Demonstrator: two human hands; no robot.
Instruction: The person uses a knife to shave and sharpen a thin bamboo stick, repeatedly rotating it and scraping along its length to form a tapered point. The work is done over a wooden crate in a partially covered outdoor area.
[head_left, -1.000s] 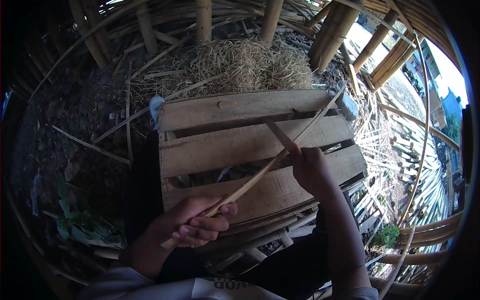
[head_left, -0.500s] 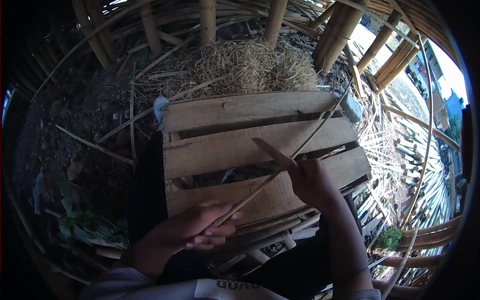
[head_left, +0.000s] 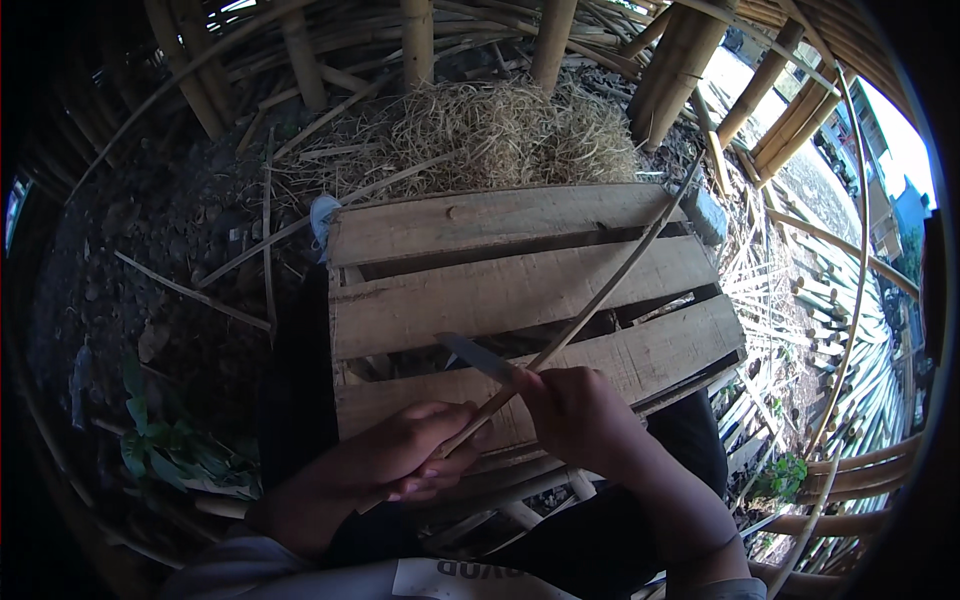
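A long, thin bamboo strip (head_left: 605,291) slants over a wooden crate (head_left: 500,292) with slatted boards, its far tip past the crate's back right corner. My left hand (head_left: 425,447) is closed around the strip's near end, close to my body. In my right hand (head_left: 570,408) is a knife (head_left: 474,356), its blade pointing to the upper left and lying across the strip. The knife's handle is hidden inside my fist. Only a short gap separates my two hands.
Behind the crate lies a heap of dry shavings (head_left: 500,135). Upright bamboo poles (head_left: 417,45) stand beyond it. A grey block (head_left: 706,217) sits at the crate's far right corner. Many cut bamboo pieces (head_left: 850,370) lie in sunlight at right; a leafy plant (head_left: 165,440) is at left.
My right hand and the knife have moved down the strip, left and toward me, nearer my left hand. My left hand has shifted slightly to the right, still holding the strip.
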